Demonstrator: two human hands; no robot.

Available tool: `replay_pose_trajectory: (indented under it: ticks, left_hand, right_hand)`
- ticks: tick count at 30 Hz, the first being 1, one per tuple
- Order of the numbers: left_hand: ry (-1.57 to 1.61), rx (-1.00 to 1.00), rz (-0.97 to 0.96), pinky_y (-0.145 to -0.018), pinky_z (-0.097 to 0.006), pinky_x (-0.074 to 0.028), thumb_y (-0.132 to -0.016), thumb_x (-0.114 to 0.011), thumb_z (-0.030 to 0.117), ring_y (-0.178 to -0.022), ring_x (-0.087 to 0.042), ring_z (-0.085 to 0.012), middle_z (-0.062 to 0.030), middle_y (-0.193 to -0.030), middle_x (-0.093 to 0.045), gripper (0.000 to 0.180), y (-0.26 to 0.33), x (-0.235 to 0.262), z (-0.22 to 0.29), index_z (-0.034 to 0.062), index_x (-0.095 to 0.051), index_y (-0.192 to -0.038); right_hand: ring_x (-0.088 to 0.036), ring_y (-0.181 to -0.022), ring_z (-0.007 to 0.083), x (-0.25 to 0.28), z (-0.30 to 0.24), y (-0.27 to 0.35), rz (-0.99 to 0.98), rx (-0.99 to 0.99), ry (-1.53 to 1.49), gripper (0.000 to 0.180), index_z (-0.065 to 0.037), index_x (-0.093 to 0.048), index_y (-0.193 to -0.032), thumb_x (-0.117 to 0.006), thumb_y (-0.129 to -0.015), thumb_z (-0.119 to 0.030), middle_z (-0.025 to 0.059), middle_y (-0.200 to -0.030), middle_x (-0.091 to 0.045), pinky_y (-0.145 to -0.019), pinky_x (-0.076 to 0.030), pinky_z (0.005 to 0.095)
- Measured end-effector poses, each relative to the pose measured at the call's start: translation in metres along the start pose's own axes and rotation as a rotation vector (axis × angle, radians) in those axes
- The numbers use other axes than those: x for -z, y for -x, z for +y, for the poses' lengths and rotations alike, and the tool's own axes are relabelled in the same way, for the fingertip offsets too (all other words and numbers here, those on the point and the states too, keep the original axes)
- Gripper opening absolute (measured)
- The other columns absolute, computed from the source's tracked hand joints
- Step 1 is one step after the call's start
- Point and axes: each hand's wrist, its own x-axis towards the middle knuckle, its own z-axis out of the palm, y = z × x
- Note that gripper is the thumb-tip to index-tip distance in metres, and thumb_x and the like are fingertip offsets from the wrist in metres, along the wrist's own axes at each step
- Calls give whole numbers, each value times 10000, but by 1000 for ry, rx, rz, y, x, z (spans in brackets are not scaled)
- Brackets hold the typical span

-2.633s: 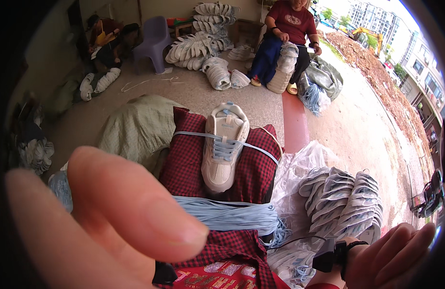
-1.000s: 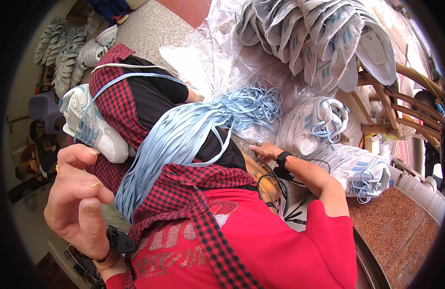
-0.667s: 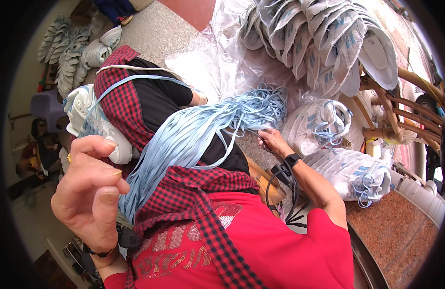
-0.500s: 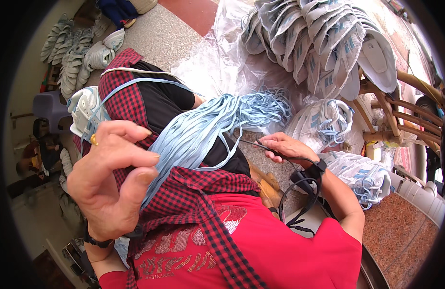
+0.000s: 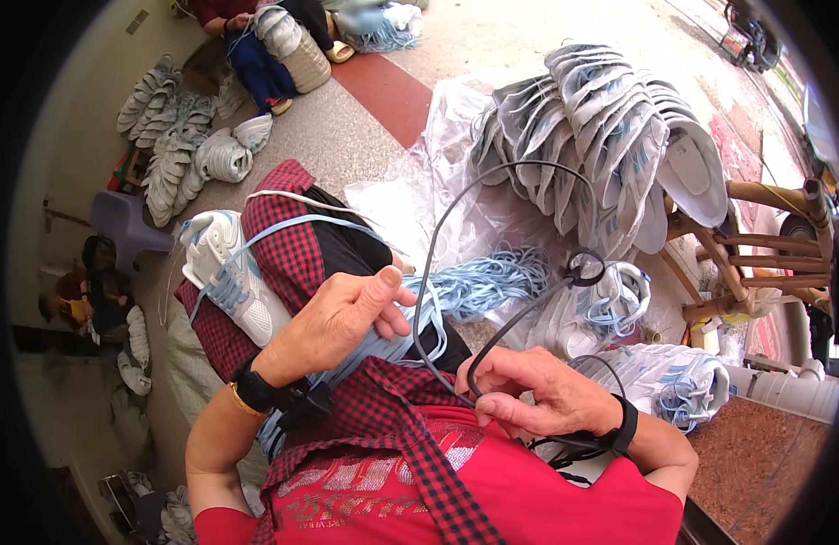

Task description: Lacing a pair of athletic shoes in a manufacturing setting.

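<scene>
My right hand pinches a black cable between thumb and fingers, in front of my red shirt. The cable rises from there in a wide loop, with a small coil at its right. My left hand is over my lap, thumb raised and fingers loosely bent, with nothing visible in it. Beneath and beyond it lies a bundle of light blue shoelaces, partly hidden by the hand. A white sneaker with blue laces rests against my checked lap cloth, left of that hand.
Nested white shoe uppers are stacked on a bamboo rack at the far right. Laced shoe bundles lie below it. Clear plastic sheeting covers some floor. Another person sits at the far left, near more shoes.
My left hand has dropped from its raised place and moved right. My right hand has come nearer my body, lifting the cable into a loop. The view has shifted, showing more of the other person.
</scene>
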Motion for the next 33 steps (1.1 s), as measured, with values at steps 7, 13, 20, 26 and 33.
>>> replay_pose_trajectory:
  ticks: [7, 13, 20, 26, 33]
  left_hand:
    - [521, 59, -65, -716, -251, -499, -1048, -494, 384, -862, -642, -127, -96, -946, -687, 424, -19, -10, -2, 11, -556, -1241]
    - [726, -209, 51, -816, -314, -479, -1024, -561, 251, -784, -599, -162, -45, -777, -615, 238, -1, 12, -14, 35, -595, -1117]
    - [780, -592, 316, -691, -285, -476, -1035, -531, 193, -687, -559, -139, -33, -711, -578, 225, 62, 25, -24, 33, -630, -1157]
    - [388, -533, 289, -709, -289, -529, -1012, -582, 161, -731, -650, -147, -78, -763, -665, 259, 123, 1, -45, -46, -648, -1154]
    - [322, -465, 291, -776, -325, -559, -973, -657, 257, -811, -711, -195, -113, -782, -703, 371, 164, 1, -59, -61, -641, -1165]
  right_hand:
    - [-578, -675, 354, 5, 15, -19, -22, 248, 425, 147, -33, -478, -1071, -557, -959, -88, 166, -761, -571, -612, -446, 426]
    - [-670, -657, 295, 12, 7, -31, 189, 232, 826, 164, -32, -554, -1091, -587, -931, -48, 124, -749, -638, -596, -487, 378]
    - [-630, -547, 129, 34, 19, -72, 574, 248, 399, 204, 24, -573, -1131, -499, -944, -12, 96, -734, -677, -528, -500, 269]
    - [-641, -560, 130, 38, 19, -83, 510, 245, 386, 166, 51, -528, -1107, -466, -970, -18, 97, -741, -650, -519, -504, 258]
    - [-649, -573, 135, 42, -3, -69, 517, 260, 365, 149, 51, -531, -1090, -483, -989, -48, 87, -734, -646, -526, -506, 260]
